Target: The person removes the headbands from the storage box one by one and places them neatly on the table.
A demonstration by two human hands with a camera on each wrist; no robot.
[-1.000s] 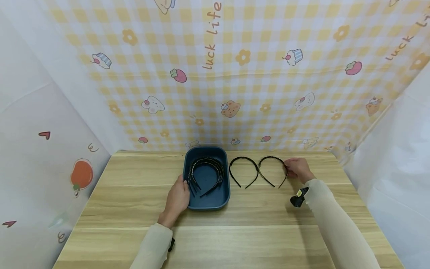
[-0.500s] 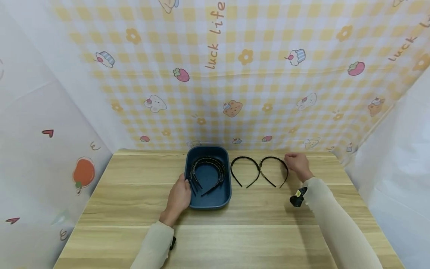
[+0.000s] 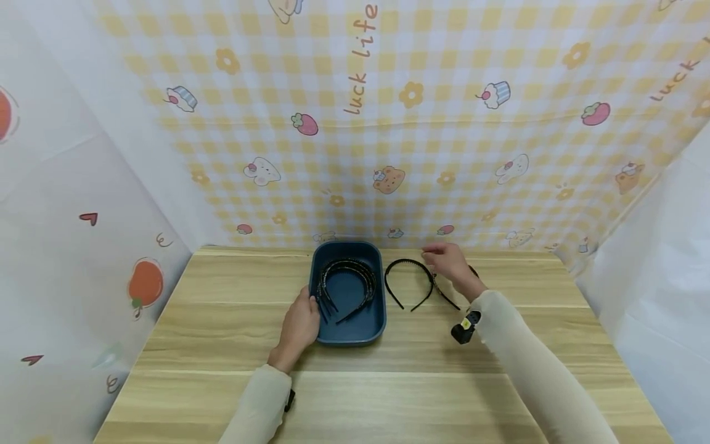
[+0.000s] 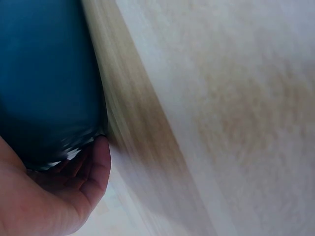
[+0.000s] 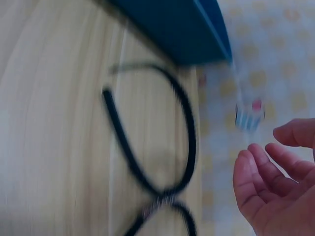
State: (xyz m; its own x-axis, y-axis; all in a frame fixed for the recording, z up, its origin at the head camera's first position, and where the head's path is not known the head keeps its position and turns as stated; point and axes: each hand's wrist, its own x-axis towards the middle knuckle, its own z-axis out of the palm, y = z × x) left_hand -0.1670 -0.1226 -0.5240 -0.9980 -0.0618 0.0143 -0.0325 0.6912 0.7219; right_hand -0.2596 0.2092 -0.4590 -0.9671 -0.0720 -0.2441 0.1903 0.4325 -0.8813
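Observation:
A dark blue plastic tray [image 3: 355, 333] stands at the back of the table, with several black headbands [image 3: 368, 280] nested in it. My left hand [image 3: 300, 320] holds the tray's left wall; in the left wrist view its fingers [image 4: 101, 164] curl against the tray's side. Right of the tray lies a black toothed headband [image 3: 431, 287], and a second headband [image 3: 446, 297] with a patterned part touches its right side. My right hand [image 3: 450, 264] hovers over this second one and partly hides it. Nothing is between its loosely bent fingers [image 5: 243, 174] in the right wrist view.
The wood-grain table [image 3: 355, 401] ends at the back against a yellow checked cloth [image 3: 410, 135]. White sheets [image 3: 660, 259] hang at both sides. A small black device [image 3: 465, 328] sits at my right wrist.
My right hand has left the right side of the second headband and moved left above it. My left hand stays on the tray. Both headbands on the table keep their places.

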